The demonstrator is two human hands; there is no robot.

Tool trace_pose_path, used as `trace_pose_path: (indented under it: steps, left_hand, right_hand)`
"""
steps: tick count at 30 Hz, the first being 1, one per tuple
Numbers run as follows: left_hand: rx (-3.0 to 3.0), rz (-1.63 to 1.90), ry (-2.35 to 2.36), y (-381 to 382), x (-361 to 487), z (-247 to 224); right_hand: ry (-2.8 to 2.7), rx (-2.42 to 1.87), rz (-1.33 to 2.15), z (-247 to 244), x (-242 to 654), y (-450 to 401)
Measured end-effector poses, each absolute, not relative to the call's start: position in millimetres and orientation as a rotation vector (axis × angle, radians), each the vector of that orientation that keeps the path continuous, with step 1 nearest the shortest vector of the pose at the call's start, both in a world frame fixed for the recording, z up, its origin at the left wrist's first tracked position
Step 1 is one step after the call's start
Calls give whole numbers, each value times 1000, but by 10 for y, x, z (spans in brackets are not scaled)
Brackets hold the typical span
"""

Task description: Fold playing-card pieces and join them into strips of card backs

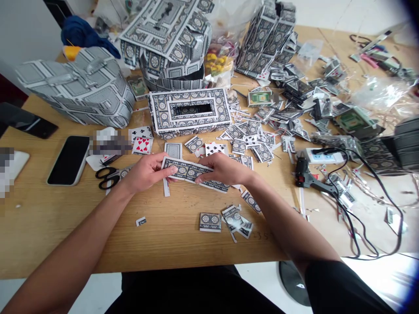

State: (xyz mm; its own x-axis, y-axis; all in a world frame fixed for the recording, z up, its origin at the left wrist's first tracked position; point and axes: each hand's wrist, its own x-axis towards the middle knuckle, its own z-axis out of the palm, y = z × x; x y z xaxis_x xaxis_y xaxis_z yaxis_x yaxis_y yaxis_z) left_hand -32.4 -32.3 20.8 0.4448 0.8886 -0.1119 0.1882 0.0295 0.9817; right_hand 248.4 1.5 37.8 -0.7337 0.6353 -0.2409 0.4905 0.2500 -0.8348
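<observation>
Bare forearms [75, 244] reach across a wooden tabletop [49, 226] to a strip of joined playing-card backs [188, 171], gripped at both ends by the left hand [147, 172] and right hand [225, 169], fingers pressed flat on its face. That even pressure keeps the strip straight. It lies centrally, between loose card scraps [234, 218], with black-handled scissors [108, 178] just beside the left hand.

On my feed, the playing-card strip [193, 173] is coated paper with a slight gloss, the bench [55, 218] is smooth, wood-grained and matt, the phone screen [68, 160] is glossy glass, and the scissor handles [107, 178] are black plastic.
</observation>
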Motion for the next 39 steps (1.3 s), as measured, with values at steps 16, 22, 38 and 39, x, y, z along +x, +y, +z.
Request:
trace_pose_path:
  steps: [16, 22, 38, 39]
  left_hand:
    - [1500, 665, 1170, -349, -317, 294]
    - [1572, 754, 1210, -309, -336, 302]
    - [1607, 766, 1172, -294, -338, 295]
    - [1620, 762, 1184, -293, -339, 292]
  right_hand:
    - [-2447, -1068, 1300, 512, 2363, -123]
    - [-2484, -1137, 1222, 556, 2406, -108]
    - [-2544, -1142, 1122, 552, 2353, -144]
    - [-2554, -1141, 1106, 553, 2348, -152]
